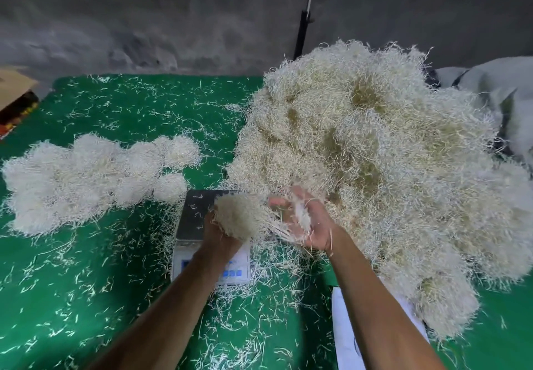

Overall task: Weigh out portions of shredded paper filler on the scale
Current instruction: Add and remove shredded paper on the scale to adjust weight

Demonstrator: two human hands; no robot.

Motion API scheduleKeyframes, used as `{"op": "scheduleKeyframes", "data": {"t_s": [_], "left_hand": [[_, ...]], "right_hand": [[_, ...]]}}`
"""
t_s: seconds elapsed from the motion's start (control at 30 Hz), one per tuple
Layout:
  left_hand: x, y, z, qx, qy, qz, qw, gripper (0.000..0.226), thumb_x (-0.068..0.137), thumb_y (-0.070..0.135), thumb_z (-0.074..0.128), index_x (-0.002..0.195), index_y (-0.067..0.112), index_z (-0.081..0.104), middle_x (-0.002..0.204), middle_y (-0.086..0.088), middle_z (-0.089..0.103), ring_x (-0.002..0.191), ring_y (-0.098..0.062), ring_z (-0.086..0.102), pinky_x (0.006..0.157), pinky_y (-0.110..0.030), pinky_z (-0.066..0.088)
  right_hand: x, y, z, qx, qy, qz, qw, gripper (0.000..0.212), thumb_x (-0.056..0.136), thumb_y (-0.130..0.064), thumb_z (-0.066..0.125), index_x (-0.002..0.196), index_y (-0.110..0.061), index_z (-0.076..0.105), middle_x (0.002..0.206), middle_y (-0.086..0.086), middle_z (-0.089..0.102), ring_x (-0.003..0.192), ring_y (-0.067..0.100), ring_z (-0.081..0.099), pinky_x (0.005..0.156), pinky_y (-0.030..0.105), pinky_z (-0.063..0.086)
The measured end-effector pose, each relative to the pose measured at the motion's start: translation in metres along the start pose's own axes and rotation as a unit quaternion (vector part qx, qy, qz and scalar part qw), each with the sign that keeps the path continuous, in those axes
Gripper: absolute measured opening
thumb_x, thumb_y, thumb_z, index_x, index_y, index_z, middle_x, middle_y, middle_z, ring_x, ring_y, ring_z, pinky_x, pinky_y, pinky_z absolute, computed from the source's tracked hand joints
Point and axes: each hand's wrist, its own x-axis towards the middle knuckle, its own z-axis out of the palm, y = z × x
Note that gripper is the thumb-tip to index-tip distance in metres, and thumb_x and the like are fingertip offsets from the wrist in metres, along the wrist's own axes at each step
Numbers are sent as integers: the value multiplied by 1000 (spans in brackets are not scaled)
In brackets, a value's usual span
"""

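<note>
Pale paper shreds fill the left hand (222, 232), which grips a clump (242, 214) just above the scale (196, 214); the right hand (305, 222) lies open, palm up, beside the big heap (389, 168) on the right. Best to set the clump down gently mid-pan, then add pinches.

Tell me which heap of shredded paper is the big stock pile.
The tall, yellowish heap on the right, behind the right hand. The left cluster is low, whiter, and made of small rounded clumps.
</note>
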Motion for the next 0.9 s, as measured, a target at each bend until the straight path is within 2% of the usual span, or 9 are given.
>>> {"op": "scheduleKeyframes", "data": {"t_s": [0.07,0.13,0.23,0.4,0.6,0.7,0.8,0.87,0.9], "left_hand": [[5,3,-1,139,-7,86,987,22,104,33,54,98,12,56,88,-2,59,67,-12,70,56,-17,56],[12,4,-2,127,-24,66,989,30,93,30,72,106,8,56,92,1,60,80,-10,65,61,-8,50],[8,9,14,207,-24,109,972,23,100,28,56,103,6,60,86,1,61,72,-12,61,49,-20,51],[-10,21,52,281,-38,191,940,40,95,29,63,59,15,52,46,2,43,39,-13,38,44,-19,30],[0,55,10,312,4,196,930,27,94,28,59,69,19,51,59,5,52,52,-18,47,46,-20,40],[5,45,-11,258,32,163,952,31,101,30,52,74,15,53,54,4,55,50,-19,54,36,-17,36],[7,41,-8,108,-21,20,994,28,93,40,61,99,14,64,88,-6,67,79,-26,66,60,-31,58],[13,39,-10,-5,-50,-49,998,37,90,42,60,115,15,62,109,-9,66,102,-31,64,95,-48,55],[16,38,-14,-32,-54,-55,996,34,90,42,57,112,17,60,108,-10,64,102,-31,63,100,-50,51]], "right_hand": [[3,8,8,-424,11,-42,905,46,91,-67,55,115,-30,71,122,11,66,100,23,63,95,38,47],[9,21,15,-685,-13,-87,723,49,91,-61,64,117,-20,68,88,4,68,77,12,64,91,29,46],[13,25,19,-826,-40,-172,536,37,97,-48,61,100,-11,67,60,-8,43,57,9,46,76,28,51],[35,20,15,-820,62,-109,559,29,88,-39,61,69,-17,60,64,-1,55,63,18,57,55,22,39],[6,-21,-66,-713,257,-27,652,24,98,-35,64,94,-12,58,89,5,63,85,22,64,84,43,59],[-5,-32,-47,-525,169,-38,833,49,92,-12,72,135,-9,48,117,18,66,107,29,67,101,48,54],[-8,-37,-10,-397,99,-12,912,60,93,-7,68,146,-17,43,122,13,68,101,22,73,88,30,59],[-5,-33,16,-491,131,-6,861,50,97,-17,65,144,-18,47,124,8,66,102,24,71,100,37,53],[-2,-31,25,-608,167,-15,776,38,98,-23,64,135,-19,55,118,6,66,101,23,69,109,44,45]]}}
